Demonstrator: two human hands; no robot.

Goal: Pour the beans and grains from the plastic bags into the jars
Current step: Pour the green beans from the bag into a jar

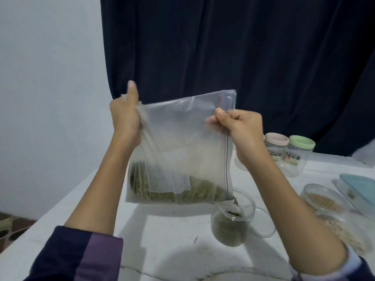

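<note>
Bag point(178, 147) hanging sideways over open jar point(231, 226); left hand point(125, 118) gripping bottom, right hand point(237, 124) pinching zip edge, apparently funnelling beans point(182, 194).

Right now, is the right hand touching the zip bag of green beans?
Touching. The head view shows the right hand pinching the zip bag at its blue-striped edge, thumb in front of the plastic and fingers visible through it.

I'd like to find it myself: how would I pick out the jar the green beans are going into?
Start at the white table, then the plastic bag held above it. Just under the bag's lower right corner stands an open clear jar, partly filled with green beans. Its open neighbours to the right hold pale grains, and the jars behind are lidded.
</note>
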